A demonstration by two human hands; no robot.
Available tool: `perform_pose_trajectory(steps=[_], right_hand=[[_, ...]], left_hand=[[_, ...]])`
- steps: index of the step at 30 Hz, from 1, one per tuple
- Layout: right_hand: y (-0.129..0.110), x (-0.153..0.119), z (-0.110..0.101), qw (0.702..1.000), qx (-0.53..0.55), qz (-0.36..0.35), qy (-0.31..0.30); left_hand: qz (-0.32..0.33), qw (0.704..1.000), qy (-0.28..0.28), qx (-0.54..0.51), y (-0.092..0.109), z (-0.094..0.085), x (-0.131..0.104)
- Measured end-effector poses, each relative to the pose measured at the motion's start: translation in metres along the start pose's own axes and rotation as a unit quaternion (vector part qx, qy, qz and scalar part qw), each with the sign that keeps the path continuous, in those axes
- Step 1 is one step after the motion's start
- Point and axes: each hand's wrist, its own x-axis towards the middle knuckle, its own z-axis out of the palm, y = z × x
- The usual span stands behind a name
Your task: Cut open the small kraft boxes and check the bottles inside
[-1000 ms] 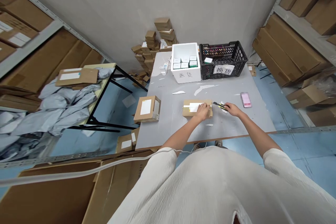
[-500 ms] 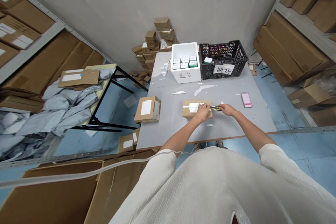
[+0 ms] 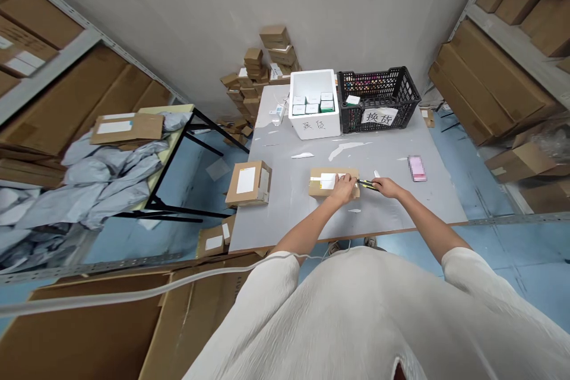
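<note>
A small cardboard box (image 3: 317, 189) with a white label lies on the grey table in front of me. My left hand (image 3: 343, 188) grips its right part from above, fingers over the top near the label. My right hand (image 3: 387, 187) is closed around a black and yellow utility knife (image 3: 369, 184). The knife's front end reaches the right end of the box, close to my left fingertips. Whether its blade is in the cardboard is too small to tell.
Another labelled cardboard box (image 3: 248, 184) stands at the table's left edge. Behind are a white foam box (image 3: 315, 129) holding several small cartons and a black plastic crate (image 3: 403, 110). A pink pixelated item (image 3: 417, 168) lies at right. A white cable (image 3: 178, 282) crosses low on the left.
The knife's angle at the box's right end has altered slightly, and the right hand has shifted a touch. My left hand stays on the box. The whole view has moved slightly.
</note>
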Motion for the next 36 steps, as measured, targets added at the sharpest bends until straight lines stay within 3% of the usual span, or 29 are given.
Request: perform_pose_trajectory(steps=[16, 24, 29, 36], right_hand=[[-0.012, -0.019, 0.017, 0.999, 0.030, 0.009, 0.026], [0.000, -0.025, 0.028, 0.998, 0.038, 0.012, 0.042], [-0.005, -0.029, 0.041, 0.996, 0.046, 0.020, 0.070], [-0.001, -0.033, 0.042, 0.996, 0.062, 0.026, 0.057]], left_hand=[[-0.004, 1.000, 0.011, -0.011, 0.003, 0.000, -0.007], [-0.005, 1.000, 0.012, -0.013, 0.002, 0.003, -0.002], [-0.008, 1.000, 0.014, -0.001, 0.002, 0.005, 0.001], [-0.009, 1.000, 0.007, 0.005, 0.004, 0.000, -0.001]])
